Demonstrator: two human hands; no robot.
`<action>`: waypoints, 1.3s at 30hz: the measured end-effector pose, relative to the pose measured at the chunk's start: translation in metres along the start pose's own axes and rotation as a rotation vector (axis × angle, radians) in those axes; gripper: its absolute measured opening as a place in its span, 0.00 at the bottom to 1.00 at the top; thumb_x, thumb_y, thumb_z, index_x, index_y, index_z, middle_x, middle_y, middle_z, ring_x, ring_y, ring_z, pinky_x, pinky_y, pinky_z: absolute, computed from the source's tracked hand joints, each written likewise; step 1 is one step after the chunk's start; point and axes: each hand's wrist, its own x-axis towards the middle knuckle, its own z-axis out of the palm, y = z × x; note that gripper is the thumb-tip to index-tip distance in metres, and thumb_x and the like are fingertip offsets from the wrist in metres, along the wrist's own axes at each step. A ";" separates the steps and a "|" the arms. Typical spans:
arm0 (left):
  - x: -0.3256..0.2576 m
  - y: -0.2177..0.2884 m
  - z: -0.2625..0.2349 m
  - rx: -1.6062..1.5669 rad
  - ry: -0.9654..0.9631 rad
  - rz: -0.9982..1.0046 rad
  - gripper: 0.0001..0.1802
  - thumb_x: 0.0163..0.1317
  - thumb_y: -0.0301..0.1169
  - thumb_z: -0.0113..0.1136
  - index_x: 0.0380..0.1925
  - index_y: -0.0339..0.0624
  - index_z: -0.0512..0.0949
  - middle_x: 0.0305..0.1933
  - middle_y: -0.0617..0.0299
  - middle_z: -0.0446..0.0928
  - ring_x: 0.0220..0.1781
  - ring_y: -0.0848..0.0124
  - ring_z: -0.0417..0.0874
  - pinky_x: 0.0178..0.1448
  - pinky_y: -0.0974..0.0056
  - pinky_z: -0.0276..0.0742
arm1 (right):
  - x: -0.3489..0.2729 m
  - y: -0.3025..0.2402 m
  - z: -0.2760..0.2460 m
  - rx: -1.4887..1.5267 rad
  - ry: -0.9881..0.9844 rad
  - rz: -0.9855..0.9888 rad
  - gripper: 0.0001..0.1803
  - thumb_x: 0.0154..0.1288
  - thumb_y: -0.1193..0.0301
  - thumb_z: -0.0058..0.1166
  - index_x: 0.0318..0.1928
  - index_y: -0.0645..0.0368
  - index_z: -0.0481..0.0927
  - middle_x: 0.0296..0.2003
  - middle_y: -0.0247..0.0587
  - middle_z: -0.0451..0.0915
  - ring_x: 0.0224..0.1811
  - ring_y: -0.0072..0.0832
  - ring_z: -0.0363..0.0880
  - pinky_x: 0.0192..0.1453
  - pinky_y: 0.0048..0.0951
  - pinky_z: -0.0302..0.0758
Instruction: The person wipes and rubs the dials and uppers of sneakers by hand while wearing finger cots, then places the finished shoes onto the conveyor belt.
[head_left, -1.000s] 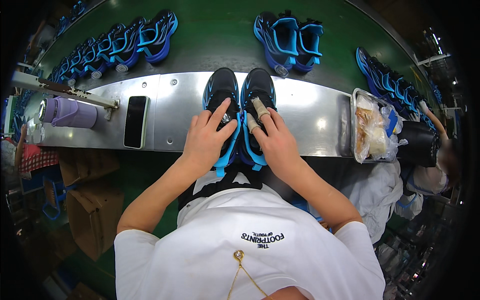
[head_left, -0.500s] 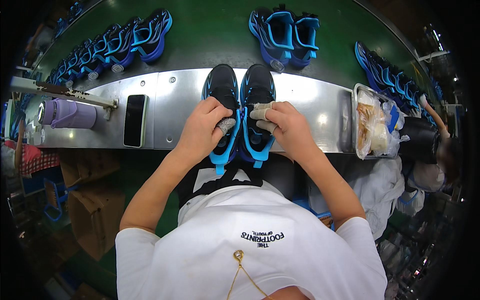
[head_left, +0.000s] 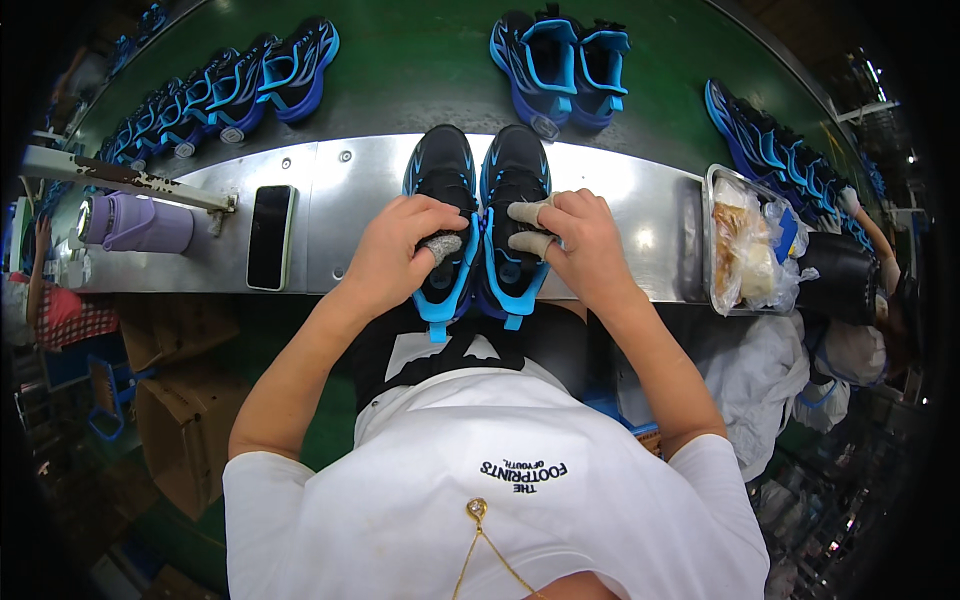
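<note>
A shiny steel worktop is running before a flat green surface. The left hand and right hand are curling at the openings of a black-and-blue left sneaker and matching right sneaker, thumbs and forefingers parted; the view is not showing whether they are pinching the tongues. Working both sides evenly while keeping the shoes steady is probably best. The pair is lying between the hands, toes pointing away. Beyond, another black-and-blue pair is standing.

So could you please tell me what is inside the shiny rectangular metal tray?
The shiny rectangular metal tray holds crumpled clear plastic bags with brown and whitish contents; something blue shows beside them. Whatever lies beneath the bags is covered.
</note>
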 end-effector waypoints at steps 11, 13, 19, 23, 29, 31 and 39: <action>-0.011 0.001 0.013 0.237 0.152 0.192 0.38 0.37 0.11 0.60 0.56 0.43 0.78 0.55 0.52 0.76 0.52 0.52 0.76 0.55 0.56 0.76 | -0.013 -0.009 -0.004 0.248 -0.106 -0.085 0.37 0.47 0.73 0.69 0.63 0.57 0.75 0.61 0.42 0.76 0.57 0.42 0.77 0.65 0.36 0.70; -0.005 -0.001 0.016 0.224 0.192 0.204 0.38 0.36 0.11 0.59 0.55 0.42 0.79 0.53 0.52 0.77 0.49 0.52 0.77 0.53 0.56 0.76 | -0.015 -0.011 0.008 0.042 0.044 -0.132 0.33 0.46 0.79 0.67 0.58 0.58 0.78 0.59 0.44 0.78 0.56 0.41 0.78 0.59 0.36 0.73; -0.006 0.004 0.018 0.262 0.236 0.177 0.35 0.36 0.13 0.58 0.52 0.41 0.80 0.50 0.52 0.79 0.45 0.53 0.77 0.51 0.56 0.77 | -0.016 -0.013 0.023 -0.031 0.194 -0.162 0.25 0.49 0.79 0.64 0.53 0.58 0.81 0.55 0.44 0.80 0.57 0.39 0.78 0.58 0.36 0.74; -0.011 0.016 0.006 0.219 0.153 0.076 0.31 0.43 0.15 0.61 0.53 0.42 0.79 0.49 0.53 0.79 0.53 0.53 0.76 0.57 0.55 0.73 | -0.011 0.006 0.000 0.346 0.009 -0.027 0.25 0.56 0.77 0.63 0.56 0.57 0.81 0.56 0.44 0.80 0.59 0.37 0.76 0.61 0.34 0.73; 0.013 0.019 -0.010 0.044 -0.006 -0.160 0.14 0.54 0.25 0.64 0.43 0.40 0.81 0.42 0.56 0.77 0.47 0.59 0.78 0.50 0.61 0.74 | 0.002 0.009 0.000 0.604 -0.119 0.119 0.22 0.61 0.77 0.61 0.56 0.53 0.82 0.48 0.39 0.83 0.49 0.33 0.78 0.59 0.32 0.73; 0.013 0.013 0.004 0.092 0.081 -0.066 0.13 0.53 0.25 0.66 0.41 0.40 0.80 0.39 0.59 0.75 0.40 0.64 0.77 0.43 0.64 0.73 | 0.004 0.011 0.012 0.223 0.053 0.027 0.20 0.59 0.78 0.61 0.53 0.53 0.83 0.44 0.39 0.83 0.46 0.33 0.77 0.55 0.32 0.73; 0.008 0.011 0.015 -0.078 0.216 -0.201 0.17 0.48 0.22 0.66 0.41 0.41 0.80 0.38 0.62 0.72 0.34 0.69 0.72 0.40 0.67 0.69 | 0.001 0.014 0.003 0.374 -0.043 -0.081 0.20 0.55 0.74 0.65 0.51 0.53 0.84 0.46 0.38 0.82 0.48 0.38 0.75 0.55 0.32 0.72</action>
